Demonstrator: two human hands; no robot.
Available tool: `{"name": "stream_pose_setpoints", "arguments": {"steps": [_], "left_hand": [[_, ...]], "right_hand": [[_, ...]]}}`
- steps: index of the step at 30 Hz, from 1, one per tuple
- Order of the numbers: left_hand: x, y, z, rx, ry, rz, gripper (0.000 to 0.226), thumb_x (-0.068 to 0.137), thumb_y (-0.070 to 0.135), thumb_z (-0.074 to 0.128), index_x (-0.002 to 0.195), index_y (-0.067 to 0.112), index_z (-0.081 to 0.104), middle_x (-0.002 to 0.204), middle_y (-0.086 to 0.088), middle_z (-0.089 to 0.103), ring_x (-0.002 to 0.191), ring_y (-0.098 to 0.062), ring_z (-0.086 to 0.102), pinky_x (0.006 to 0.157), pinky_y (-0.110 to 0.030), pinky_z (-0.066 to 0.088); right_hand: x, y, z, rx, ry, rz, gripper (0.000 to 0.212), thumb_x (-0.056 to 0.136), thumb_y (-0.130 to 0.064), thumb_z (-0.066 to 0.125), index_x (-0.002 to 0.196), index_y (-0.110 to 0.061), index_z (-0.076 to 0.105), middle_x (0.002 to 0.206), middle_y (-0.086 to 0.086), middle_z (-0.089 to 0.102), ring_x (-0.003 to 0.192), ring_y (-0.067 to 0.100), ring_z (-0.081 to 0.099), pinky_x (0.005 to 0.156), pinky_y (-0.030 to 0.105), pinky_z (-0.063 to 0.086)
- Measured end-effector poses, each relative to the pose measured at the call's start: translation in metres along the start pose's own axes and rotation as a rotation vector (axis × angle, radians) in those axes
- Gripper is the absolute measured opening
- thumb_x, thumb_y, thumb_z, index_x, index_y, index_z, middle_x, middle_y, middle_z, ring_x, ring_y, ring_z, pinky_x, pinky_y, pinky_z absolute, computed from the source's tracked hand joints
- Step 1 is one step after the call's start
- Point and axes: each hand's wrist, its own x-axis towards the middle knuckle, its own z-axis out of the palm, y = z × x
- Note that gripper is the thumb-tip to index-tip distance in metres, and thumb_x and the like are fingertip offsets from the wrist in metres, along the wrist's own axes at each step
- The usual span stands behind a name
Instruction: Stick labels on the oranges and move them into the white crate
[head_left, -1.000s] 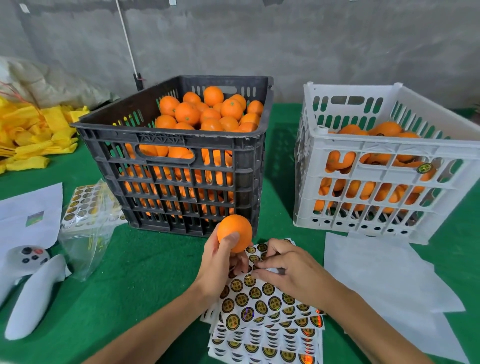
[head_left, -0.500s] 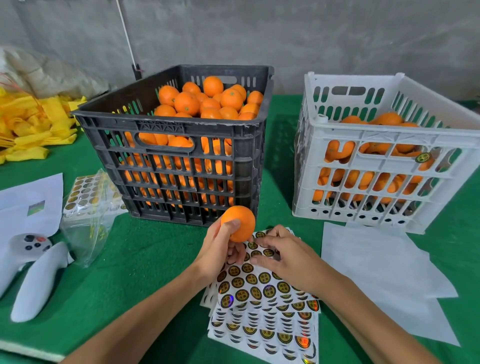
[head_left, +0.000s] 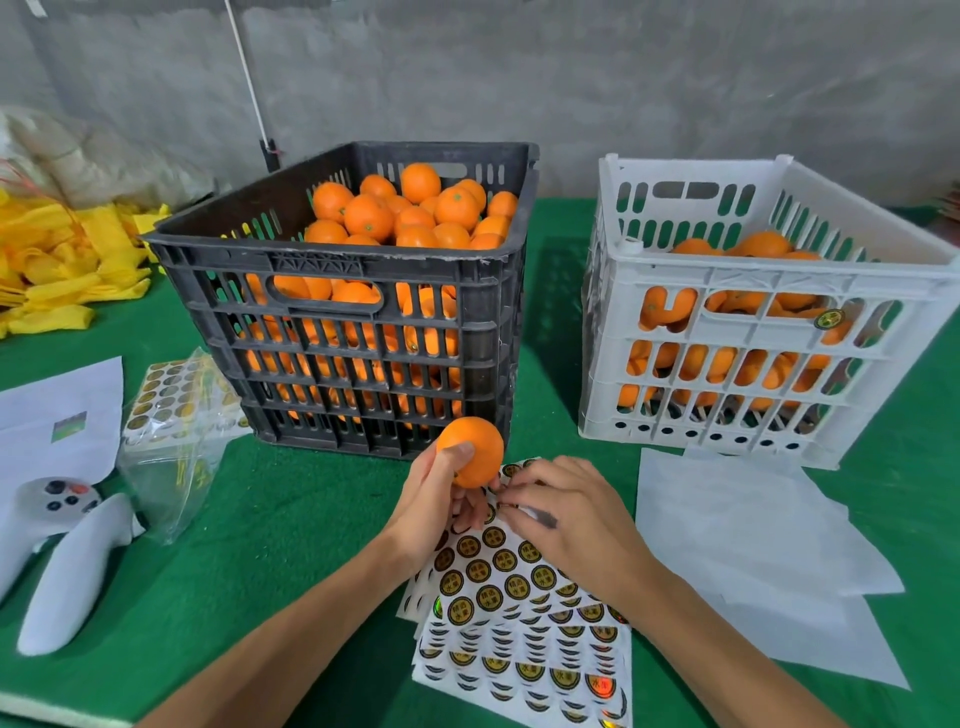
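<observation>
While the left hand (head_left: 441, 512) curls its thumb and fingers round a single orange (head_left: 471, 451) and holds it just above the far edge of the label sheets (head_left: 514, 597), the right hand (head_left: 563, 512) lies on those sheets at about three o'clock from the fruit, fingertips drawn together at a label beside the left fingers; whether a label is actually pinched between them cannot be told. Directly at twelve o'clock from the held orange, close behind it, stands the black crate (head_left: 343, 317), heaped with oranges. Toward two o'clock sits the white crate (head_left: 769, 332), partly filled, its top open and its near rim higher than the held fruit. Between the two crates runs a strip of bare green table (head_left: 550, 322). White paper sheets (head_left: 753, 540) lie at three o'clock of the hands, before the white crate. At nine o'clock rest a clear bag of labels (head_left: 176, 415) and a white controller (head_left: 62, 530).
</observation>
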Motion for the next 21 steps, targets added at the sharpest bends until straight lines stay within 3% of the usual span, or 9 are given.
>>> {"name": "stream_pose_setpoints", "arguments": {"steps": [3,6,9,13,16,19,21], "left_hand": [[0.001,0.001,0.001,0.049,0.013,-0.003,0.069,0.082,0.059,0.053,0.099,-0.008,0.058,0.060,-0.004,0.063,0.045,-0.016,0.050,0.047,-0.022,0.038],[0.001,0.002,0.001,0.084,0.002,-0.008,0.062,0.083,0.060,0.051,0.101,0.001,0.060,0.061,-0.009,0.062,0.045,-0.016,0.047,0.049,-0.026,0.037],[0.000,0.003,0.000,0.089,-0.055,0.014,0.064,0.088,0.056,0.049,0.115,-0.001,0.058,0.064,-0.004,0.067,0.045,-0.013,0.049,0.046,-0.020,0.037],[-0.002,0.006,0.000,0.099,-0.117,0.053,0.058,0.088,0.055,0.051,0.114,0.004,0.058,0.066,-0.002,0.067,0.048,-0.013,0.050,0.049,-0.019,0.038],[-0.003,0.008,0.000,0.069,-0.134,0.070,0.045,0.088,0.051,0.052,0.108,0.010,0.057,0.064,-0.002,0.063,0.048,-0.012,0.049,0.049,-0.018,0.039],[-0.003,0.008,-0.001,0.050,-0.140,0.083,0.031,0.089,0.048,0.053,0.096,0.018,0.059,0.063,-0.002,0.058,0.050,-0.014,0.048,0.051,-0.019,0.041],[-0.004,0.007,-0.001,0.056,-0.129,0.074,0.032,0.091,0.050,0.054,0.101,0.021,0.062,0.067,-0.005,0.058,0.054,-0.018,0.049,0.051,-0.023,0.040]], "right_hand": [[-0.005,-0.008,-0.003,0.195,0.100,-0.045,0.009,0.095,-0.027,0.073,0.098,-0.022,0.080,0.105,-0.014,0.069,0.102,0.007,0.061,0.092,0.032,0.045],[-0.002,-0.018,-0.015,0.703,0.163,0.194,0.015,0.099,-0.031,0.065,0.099,-0.026,0.080,0.118,-0.007,0.066,0.119,0.018,0.061,0.099,0.025,0.046],[0.011,-0.027,-0.024,0.936,0.198,0.365,0.024,0.100,-0.033,0.058,0.104,-0.030,0.081,0.138,-0.018,0.059,0.133,0.001,0.051,0.105,0.022,0.039],[0.011,-0.032,-0.018,0.856,0.149,0.402,0.026,0.105,-0.033,0.054,0.116,-0.044,0.075,0.145,-0.034,0.046,0.137,-0.013,0.040,0.109,0.019,0.037],[0.005,-0.033,-0.010,0.665,0.108,0.383,0.035,0.099,-0.049,0.059,0.134,-0.052,0.060,0.154,-0.038,0.029,0.144,-0.013,0.025,0.111,0.026,0.044],[0.004,-0.031,-0.003,0.473,0.045,0.389,0.063,0.095,-0.065,0.055,0.152,-0.055,0.031,0.159,-0.041,0.009,0.148,-0.014,0.008,0.121,0.037,0.031],[0.003,-0.030,-0.004,0.311,0.096,0.270,0.064,0.099,-0.059,0.054,0.156,-0.049,0.028,0.163,-0.035,0.008,0.151,-0.010,0.009,0.122,0.034,0.024]]}}
